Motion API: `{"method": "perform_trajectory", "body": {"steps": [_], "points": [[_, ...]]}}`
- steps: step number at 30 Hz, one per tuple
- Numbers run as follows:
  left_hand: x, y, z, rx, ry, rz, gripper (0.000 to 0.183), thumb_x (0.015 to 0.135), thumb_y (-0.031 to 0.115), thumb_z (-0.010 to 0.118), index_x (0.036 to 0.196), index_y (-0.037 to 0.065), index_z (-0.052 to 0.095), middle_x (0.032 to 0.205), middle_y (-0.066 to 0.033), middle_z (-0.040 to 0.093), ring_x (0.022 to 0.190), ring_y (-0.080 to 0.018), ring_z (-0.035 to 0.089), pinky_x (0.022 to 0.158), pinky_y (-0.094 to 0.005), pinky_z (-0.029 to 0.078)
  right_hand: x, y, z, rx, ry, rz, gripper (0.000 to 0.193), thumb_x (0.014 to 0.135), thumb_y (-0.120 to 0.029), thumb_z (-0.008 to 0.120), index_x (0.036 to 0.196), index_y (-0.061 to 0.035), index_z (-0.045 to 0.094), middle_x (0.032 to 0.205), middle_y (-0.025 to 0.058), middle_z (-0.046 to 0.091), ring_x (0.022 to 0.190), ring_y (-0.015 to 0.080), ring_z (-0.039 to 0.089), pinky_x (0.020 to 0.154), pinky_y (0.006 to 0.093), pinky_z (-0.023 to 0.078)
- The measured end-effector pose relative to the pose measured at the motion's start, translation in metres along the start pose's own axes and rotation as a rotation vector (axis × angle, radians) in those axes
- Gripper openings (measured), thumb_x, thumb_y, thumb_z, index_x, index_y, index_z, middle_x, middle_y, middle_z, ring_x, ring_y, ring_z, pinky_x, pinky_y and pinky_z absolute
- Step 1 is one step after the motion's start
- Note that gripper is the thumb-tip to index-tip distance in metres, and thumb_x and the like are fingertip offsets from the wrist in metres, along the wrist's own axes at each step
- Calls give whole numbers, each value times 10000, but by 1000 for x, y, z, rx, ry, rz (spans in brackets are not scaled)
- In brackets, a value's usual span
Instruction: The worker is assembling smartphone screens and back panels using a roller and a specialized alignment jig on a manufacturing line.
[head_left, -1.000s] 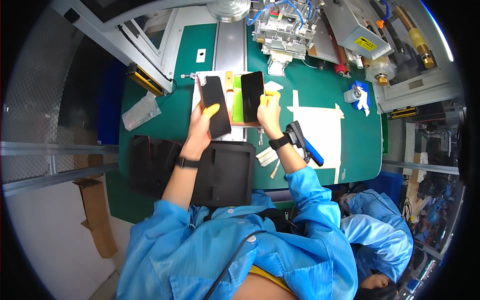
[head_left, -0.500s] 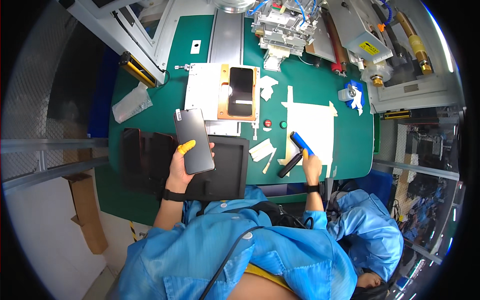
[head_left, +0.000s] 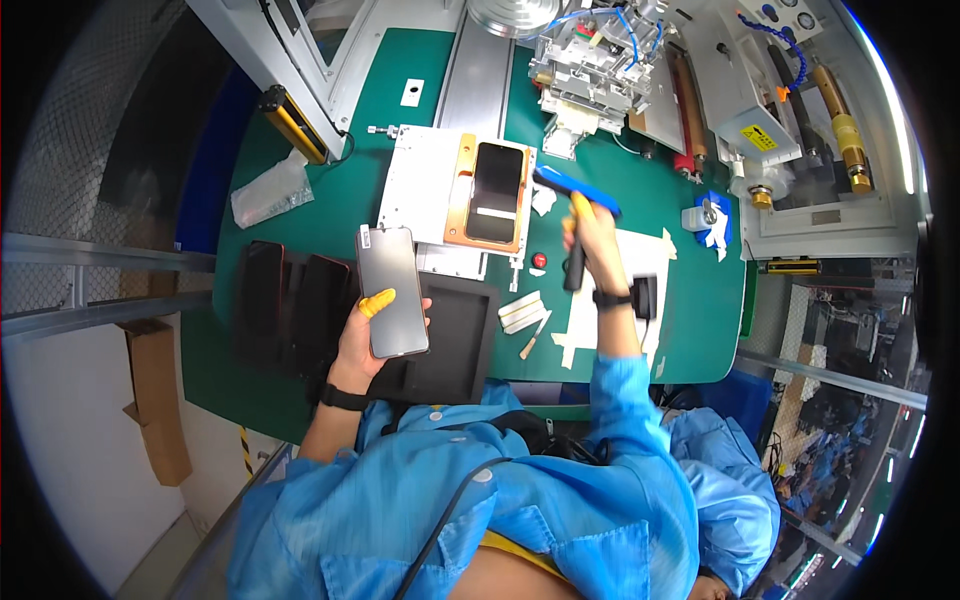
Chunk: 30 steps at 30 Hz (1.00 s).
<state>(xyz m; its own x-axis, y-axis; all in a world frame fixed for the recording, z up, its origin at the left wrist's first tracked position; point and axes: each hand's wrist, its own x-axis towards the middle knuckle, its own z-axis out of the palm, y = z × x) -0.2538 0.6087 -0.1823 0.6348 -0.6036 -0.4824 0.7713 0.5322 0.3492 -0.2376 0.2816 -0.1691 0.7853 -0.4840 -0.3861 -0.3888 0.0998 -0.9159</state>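
Note:
My left hand (head_left: 358,338) grips a smartphone (head_left: 396,270), its plain grey face up and a small white tab at its top edge. A yellow finger cot covers that thumb. My right hand (head_left: 597,240) is closed around the black handle of a hand roller (head_left: 596,196) with a blue head. The roller is raised just right of an orange fixture (head_left: 460,195), in which a second phone (head_left: 498,180) lies dark side up. The blue head's left end comes near the fixture's right edge without my seeing any contact.
A black foam tray (head_left: 484,330) lies below my left hand, with dark phones (head_left: 262,300) further left. Cotton swabs (head_left: 522,312), a red button (head_left: 539,260) and a taped white sheet (head_left: 600,325) are near the right hand. Metal machinery (head_left: 590,85) stands at the back.
My right hand has lifted the roller off the white sheet area and carried it away from me and leftward, toward the fixture. The left hand still holds its phone in about the same place.

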Motion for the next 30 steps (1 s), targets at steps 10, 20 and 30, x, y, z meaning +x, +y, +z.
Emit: {"method": "perform_trajectory", "body": {"steps": [10,20,30], "points": [[-28,3,-18,-152,141,91,342,800,132,534,1108,-7,481,959,-144,565,910,-313,575,708,-423,515,-37,25,56,-809,23,-448,366,859,-255,428,1010,76,470,642,205,583,504,257,593,532,369,474],[-23,11,-12,-74,109,74,330,806,158,548,1093,7,483,938,-147,572,908,-310,582,699,-408,525,56,-31,76,-436,-23,-91,460,857,-297,394,548,26,506,443,99,512,370,165,512,392,297,429],[-28,3,-21,-85,82,-11,358,816,202,538,1114,18,469,957,-139,564,890,-314,585,686,-424,523,45,-25,52,-723,-73,-137,345,826,-268,461,731,59,517,571,186,550,533,302,578,557,410,475]]}}
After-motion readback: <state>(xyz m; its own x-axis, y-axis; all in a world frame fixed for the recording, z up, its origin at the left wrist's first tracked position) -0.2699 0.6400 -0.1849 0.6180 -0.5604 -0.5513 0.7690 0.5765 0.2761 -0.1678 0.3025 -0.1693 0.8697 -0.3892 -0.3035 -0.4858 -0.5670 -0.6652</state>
